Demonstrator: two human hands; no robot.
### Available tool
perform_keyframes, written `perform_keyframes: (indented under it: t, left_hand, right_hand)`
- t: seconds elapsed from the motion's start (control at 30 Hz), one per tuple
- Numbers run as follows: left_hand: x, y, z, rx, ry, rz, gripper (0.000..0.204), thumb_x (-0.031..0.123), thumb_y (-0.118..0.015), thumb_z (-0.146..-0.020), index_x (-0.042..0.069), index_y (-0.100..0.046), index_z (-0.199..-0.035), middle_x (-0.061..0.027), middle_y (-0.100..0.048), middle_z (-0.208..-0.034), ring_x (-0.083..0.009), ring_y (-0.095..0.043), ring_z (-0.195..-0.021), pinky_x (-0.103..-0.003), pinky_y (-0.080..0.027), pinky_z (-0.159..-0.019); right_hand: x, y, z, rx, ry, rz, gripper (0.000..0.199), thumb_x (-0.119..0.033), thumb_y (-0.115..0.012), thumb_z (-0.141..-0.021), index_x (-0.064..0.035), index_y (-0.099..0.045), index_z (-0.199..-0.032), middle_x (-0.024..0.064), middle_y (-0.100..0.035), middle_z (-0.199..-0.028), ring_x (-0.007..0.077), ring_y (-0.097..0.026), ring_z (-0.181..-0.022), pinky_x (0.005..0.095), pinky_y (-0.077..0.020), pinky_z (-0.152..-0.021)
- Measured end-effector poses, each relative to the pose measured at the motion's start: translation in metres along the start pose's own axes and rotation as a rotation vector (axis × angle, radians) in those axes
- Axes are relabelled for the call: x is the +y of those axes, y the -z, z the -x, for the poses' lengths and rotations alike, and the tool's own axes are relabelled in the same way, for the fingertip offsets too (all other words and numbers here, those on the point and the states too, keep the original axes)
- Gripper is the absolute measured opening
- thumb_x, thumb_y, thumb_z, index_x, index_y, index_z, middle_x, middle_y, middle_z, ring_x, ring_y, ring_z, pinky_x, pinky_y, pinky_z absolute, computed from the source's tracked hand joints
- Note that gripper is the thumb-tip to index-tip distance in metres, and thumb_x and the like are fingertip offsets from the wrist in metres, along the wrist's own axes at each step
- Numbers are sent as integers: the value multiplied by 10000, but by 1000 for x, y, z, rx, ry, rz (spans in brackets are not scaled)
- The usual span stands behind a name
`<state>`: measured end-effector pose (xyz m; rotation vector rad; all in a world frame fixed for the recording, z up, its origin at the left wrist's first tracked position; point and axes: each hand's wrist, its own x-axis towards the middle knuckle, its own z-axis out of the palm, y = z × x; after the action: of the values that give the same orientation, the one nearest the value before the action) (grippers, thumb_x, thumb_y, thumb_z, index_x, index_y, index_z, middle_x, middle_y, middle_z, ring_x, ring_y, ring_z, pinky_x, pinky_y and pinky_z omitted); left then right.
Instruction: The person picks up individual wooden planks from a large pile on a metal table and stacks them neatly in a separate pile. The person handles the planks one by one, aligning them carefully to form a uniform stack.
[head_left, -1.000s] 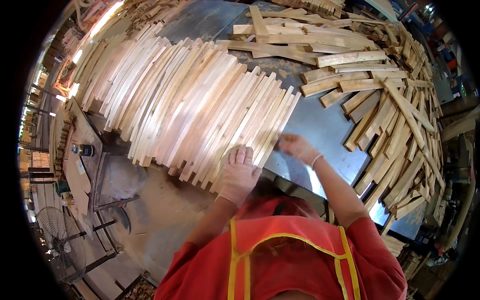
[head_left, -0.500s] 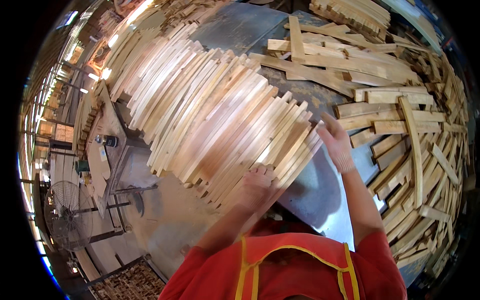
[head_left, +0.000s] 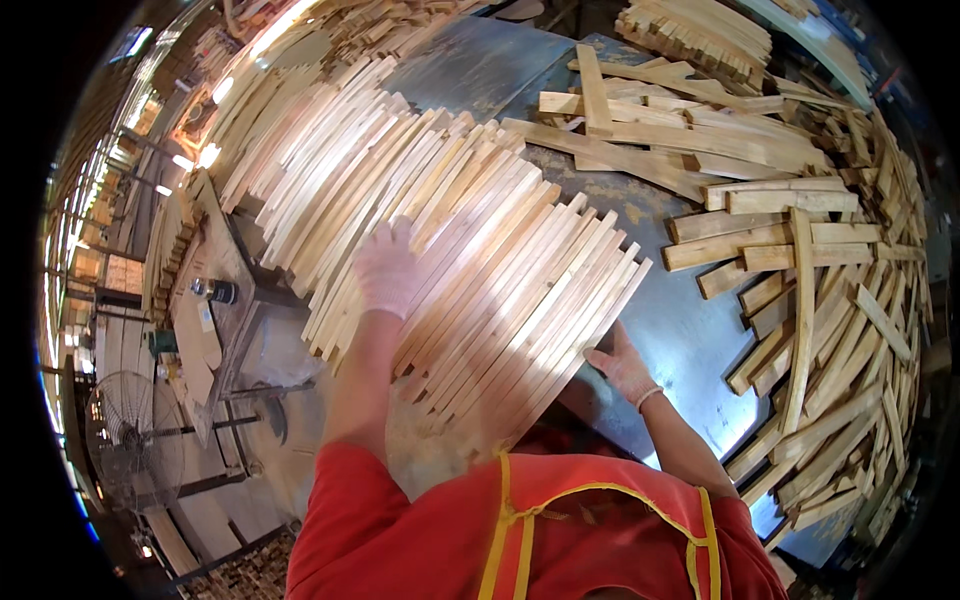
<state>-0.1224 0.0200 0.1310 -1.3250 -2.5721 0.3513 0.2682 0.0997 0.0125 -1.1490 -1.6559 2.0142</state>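
A long row of narrow wooden slats (head_left: 500, 270) lies side by side, slanting across the middle of the view. My left hand (head_left: 388, 268), in a thin pale knitted glove, rests flat on top of the row with its fingers stretched out. At the row's near right edge is my right hand (head_left: 625, 372), gloved likewise. Its thumb and fingers are apart and lie against the side of the outermost slat (head_left: 590, 345); some of its fingertips are hidden there. Neither hand has a slat lifted.
A jumbled heap of loose boards (head_left: 830, 330) covers the right side of the metal table (head_left: 690, 340). Stacked slats (head_left: 700, 40) stand at the far right. On the left are a side bench (head_left: 215, 270) with a dark can (head_left: 213, 290) and a caged fan (head_left: 135, 430).
My left hand has moved from the near slats, leftward and farther up the row, and now lies flat. My right hand has come nearer, from the far slat ends to the row's side.
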Motion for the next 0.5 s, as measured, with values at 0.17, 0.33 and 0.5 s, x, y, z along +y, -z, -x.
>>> perform_keyframes:
  t: [0.17, 0.33, 0.5]
  left_hand:
    - [-39, -84, 31, 321, -171, 6, 677, 351, -624, -997, 69, -431, -1580, -149, -532, -1554, -355, -515, -1411, -467, -406, -1199]
    - [-23, -42, 84, 132, -199, 270, 764, 282, -651, -988, 65, -348, -1655, -191, -412, -1664, -385, -376, -1538, -532, -306, -1254]
    - [45, -25, 144, 148, -464, 368, 814, 269, -745, -924, 63, -401, -1632, -195, -464, -1611, -392, -430, -1484, -512, -336, -1239]
  right_hand:
    - [11, 8, 1, 98, 36, -31, 822, -231, -730, -941, 17, -341, -1622, 150, -632, -1452, 249, -594, -1319, 365, -454, -1138]
    - [34, 118, 43, 690, 95, 328, 918, -345, -748, -891, 19, -339, -1628, 292, -518, -1561, 425, -513, -1439, 440, -418, -1190]
    - [9, 272, 145, 1235, -389, 1092, 694, -307, -759, -868, -54, -506, -1463, 209, -637, -1332, 409, -597, -1269, 494, -506, -1063]
